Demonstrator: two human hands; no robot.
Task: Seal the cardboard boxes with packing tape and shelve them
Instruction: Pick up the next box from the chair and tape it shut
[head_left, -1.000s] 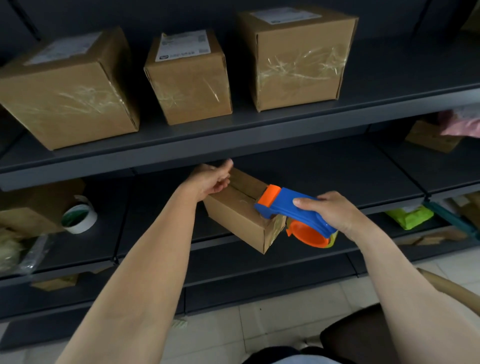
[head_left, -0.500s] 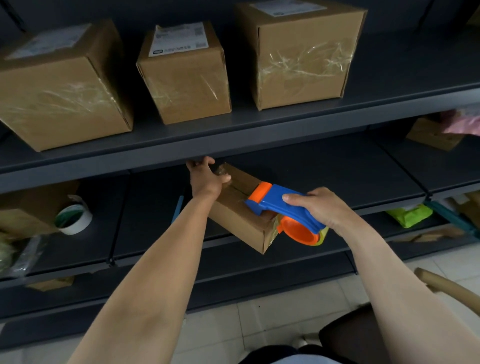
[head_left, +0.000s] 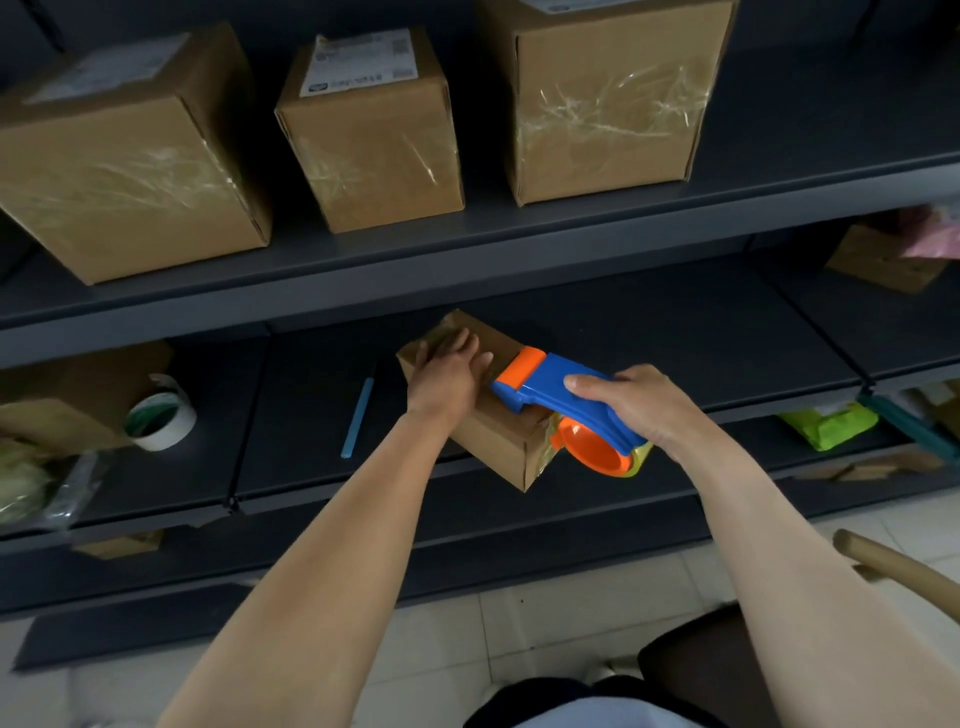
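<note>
Curled round the handle of the blue-and-orange tape dispenser (head_left: 550, 387), the right hand (head_left: 639, 410) holds its orange nose against the top of the small cardboard box (head_left: 498, 441), just beside the left hand (head_left: 444, 379), whose straight fingers press flat there. Beneath both hands, the box sits askew at the front edge of the dark shelf (head_left: 675, 332). Taped boxes (head_left: 374, 135) stand above, and a blue stick (head_left: 357, 415) lies to the left.

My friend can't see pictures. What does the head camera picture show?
A left hand presses a small cardboard box while the right hand grips a blue-and-orange tape dispenser against it. Three taped boxes sit on the shelf above.
</note>
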